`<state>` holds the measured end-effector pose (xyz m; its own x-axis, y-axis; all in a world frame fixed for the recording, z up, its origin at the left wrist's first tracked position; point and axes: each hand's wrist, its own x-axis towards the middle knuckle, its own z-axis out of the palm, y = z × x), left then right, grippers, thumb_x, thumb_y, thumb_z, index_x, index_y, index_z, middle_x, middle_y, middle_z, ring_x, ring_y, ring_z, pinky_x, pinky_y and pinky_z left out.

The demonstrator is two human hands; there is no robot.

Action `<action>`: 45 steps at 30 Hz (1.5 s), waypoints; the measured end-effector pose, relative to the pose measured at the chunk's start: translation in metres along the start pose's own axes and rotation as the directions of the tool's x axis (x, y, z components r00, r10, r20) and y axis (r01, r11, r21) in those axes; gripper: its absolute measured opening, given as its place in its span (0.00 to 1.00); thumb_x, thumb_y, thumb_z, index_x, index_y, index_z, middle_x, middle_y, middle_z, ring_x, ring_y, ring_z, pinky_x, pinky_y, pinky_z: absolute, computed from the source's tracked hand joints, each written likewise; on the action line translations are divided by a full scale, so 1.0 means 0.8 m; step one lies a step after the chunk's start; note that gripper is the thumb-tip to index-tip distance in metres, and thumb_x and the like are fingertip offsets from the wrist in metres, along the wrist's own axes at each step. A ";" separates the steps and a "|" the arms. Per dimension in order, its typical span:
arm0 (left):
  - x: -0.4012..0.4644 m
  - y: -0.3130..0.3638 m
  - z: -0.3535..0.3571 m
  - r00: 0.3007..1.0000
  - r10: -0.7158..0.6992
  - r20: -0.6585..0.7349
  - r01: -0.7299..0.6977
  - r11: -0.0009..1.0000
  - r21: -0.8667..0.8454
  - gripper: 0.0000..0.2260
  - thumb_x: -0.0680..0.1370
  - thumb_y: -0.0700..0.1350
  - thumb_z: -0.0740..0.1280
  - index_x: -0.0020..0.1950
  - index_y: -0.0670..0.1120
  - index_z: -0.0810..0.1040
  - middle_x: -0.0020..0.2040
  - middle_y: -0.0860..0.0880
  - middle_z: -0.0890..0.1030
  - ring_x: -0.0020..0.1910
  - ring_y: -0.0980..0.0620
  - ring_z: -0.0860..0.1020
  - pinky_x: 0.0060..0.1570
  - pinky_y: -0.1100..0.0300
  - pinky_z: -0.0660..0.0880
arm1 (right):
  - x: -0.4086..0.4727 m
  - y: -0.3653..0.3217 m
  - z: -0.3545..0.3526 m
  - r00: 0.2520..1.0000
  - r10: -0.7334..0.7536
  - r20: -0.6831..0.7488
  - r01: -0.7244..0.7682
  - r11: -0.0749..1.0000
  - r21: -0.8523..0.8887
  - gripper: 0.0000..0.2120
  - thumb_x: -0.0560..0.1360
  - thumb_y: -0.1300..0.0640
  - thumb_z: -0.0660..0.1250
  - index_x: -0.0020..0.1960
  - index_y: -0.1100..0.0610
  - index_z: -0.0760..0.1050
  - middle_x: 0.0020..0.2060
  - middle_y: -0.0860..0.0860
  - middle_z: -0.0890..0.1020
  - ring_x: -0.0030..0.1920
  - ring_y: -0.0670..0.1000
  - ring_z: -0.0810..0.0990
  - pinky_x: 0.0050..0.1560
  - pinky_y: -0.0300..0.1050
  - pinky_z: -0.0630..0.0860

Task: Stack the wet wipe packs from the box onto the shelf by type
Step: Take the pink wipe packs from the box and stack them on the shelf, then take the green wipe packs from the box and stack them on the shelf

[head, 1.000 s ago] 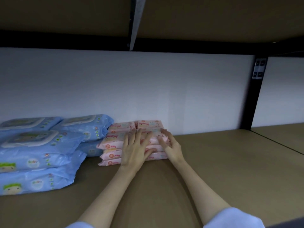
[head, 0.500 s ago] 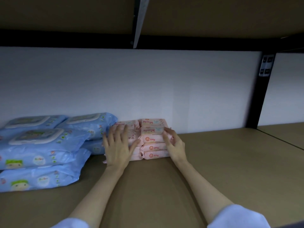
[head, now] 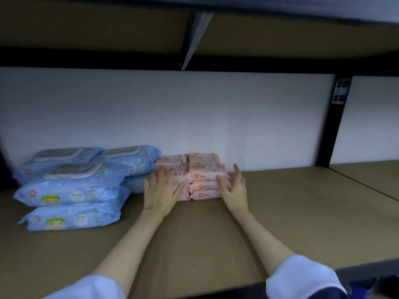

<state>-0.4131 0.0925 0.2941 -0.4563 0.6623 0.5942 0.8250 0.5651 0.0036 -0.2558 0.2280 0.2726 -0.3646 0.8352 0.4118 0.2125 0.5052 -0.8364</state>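
Head view: your left hand (head: 158,192) and right hand (head: 234,189), fingers spread wide, flank the small pink plastic wipe packs (head: 204,175) on the brown shelf board (head: 291,208), far-centre. Big blue packs (head: 71,186) stacked left. Types look sorted; box not visible, so can't tell what's left.

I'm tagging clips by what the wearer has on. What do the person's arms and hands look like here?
Both forearms are bare, and the left hand and right hand are gloveless. I can make out no rings, watch or bracelets. Each arm comes out of a loose, light bluish-white sleeve pushed up toward the elbow: the left sleeve and the right sleeve. No markings show on the fabric.
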 end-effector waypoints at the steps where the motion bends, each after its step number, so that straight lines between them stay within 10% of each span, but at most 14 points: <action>1: -0.014 0.001 -0.012 1.000 0.008 0.014 -0.008 0.999 -0.044 0.28 0.74 0.62 0.49 0.57 0.43 0.75 0.54 0.40 0.79 0.52 0.40 0.78 0.48 0.46 0.75 | -0.014 -0.004 -0.008 1.000 -0.025 0.000 0.025 0.997 -0.067 0.36 0.73 0.39 0.62 0.75 0.53 0.56 0.68 0.60 0.66 0.69 0.60 0.66 0.68 0.55 0.65; 6: -0.112 0.020 -0.081 0.992 0.028 0.121 -0.015 0.994 -0.109 0.28 0.77 0.63 0.47 0.69 0.47 0.65 0.66 0.44 0.72 0.64 0.43 0.70 0.60 0.50 0.66 | -0.106 -0.027 -0.047 0.978 -0.170 0.118 0.195 0.945 -0.261 0.35 0.69 0.37 0.57 0.70 0.56 0.66 0.65 0.59 0.71 0.65 0.60 0.70 0.66 0.53 0.67; 13: -0.289 0.030 -0.143 0.987 0.130 -0.093 -0.151 0.949 -0.278 0.19 0.76 0.54 0.56 0.58 0.45 0.75 0.51 0.47 0.80 0.48 0.45 0.79 0.44 0.54 0.74 | -0.280 -0.051 -0.096 0.872 -0.414 0.261 0.476 0.840 -0.259 0.23 0.74 0.45 0.58 0.64 0.56 0.73 0.61 0.55 0.75 0.63 0.54 0.71 0.64 0.44 0.66; 20: -0.479 0.033 -0.107 0.970 0.099 0.223 -0.018 0.941 -0.339 0.17 0.79 0.52 0.56 0.63 0.46 0.71 0.56 0.48 0.78 0.55 0.46 0.75 0.49 0.53 0.70 | -0.450 0.033 -0.091 0.879 -0.172 0.444 0.300 0.924 -0.238 0.18 0.76 0.54 0.64 0.65 0.56 0.72 0.61 0.54 0.74 0.63 0.54 0.71 0.61 0.44 0.66; 26: -0.628 0.028 -0.027 0.680 -0.044 0.732 0.298 0.929 -0.221 0.18 0.79 0.49 0.59 0.68 0.47 0.64 0.65 0.46 0.72 0.63 0.46 0.71 0.57 0.54 0.69 | -0.576 0.140 -0.066 0.736 0.302 0.606 -0.018 0.904 -0.428 0.19 0.75 0.55 0.65 0.65 0.55 0.70 0.62 0.56 0.73 0.63 0.57 0.72 0.61 0.46 0.69; 33: -0.738 0.001 0.036 0.304 -0.149 0.941 0.539 0.842 -0.040 0.22 0.78 0.45 0.61 0.69 0.40 0.61 0.64 0.38 0.72 0.59 0.40 0.75 0.55 0.52 0.72 | -0.646 0.232 -0.061 0.481 0.656 0.581 -0.173 0.721 -0.671 0.24 0.75 0.54 0.65 0.69 0.54 0.64 0.63 0.59 0.73 0.60 0.59 0.75 0.55 0.44 0.71; 40: -0.725 0.012 0.099 0.285 -0.095 0.954 0.657 0.744 -0.122 0.22 0.77 0.47 0.63 0.68 0.40 0.64 0.61 0.38 0.74 0.59 0.39 0.75 0.54 0.51 0.73 | -0.634 0.273 -0.045 0.435 0.724 0.536 -0.280 0.674 -0.683 0.32 0.75 0.57 0.66 0.74 0.55 0.56 0.66 0.61 0.68 0.62 0.61 0.74 0.58 0.46 0.72; 45: -0.667 0.016 0.156 0.456 -0.114 0.882 0.640 0.731 -0.236 0.18 0.78 0.45 0.63 0.67 0.47 0.68 0.64 0.43 0.72 0.59 0.43 0.73 0.57 0.52 0.72 | -0.587 0.294 -0.014 0.511 0.672 0.536 -0.314 0.726 -0.612 0.34 0.75 0.59 0.66 0.75 0.55 0.53 0.67 0.61 0.64 0.63 0.61 0.72 0.61 0.46 0.69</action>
<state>-0.2007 -0.1919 -0.1233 -0.5969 0.6716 -0.4391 0.3895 0.7209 0.5732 -0.0244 -0.0433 -0.1133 -0.5290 0.6497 -0.5460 0.8235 0.2375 -0.5152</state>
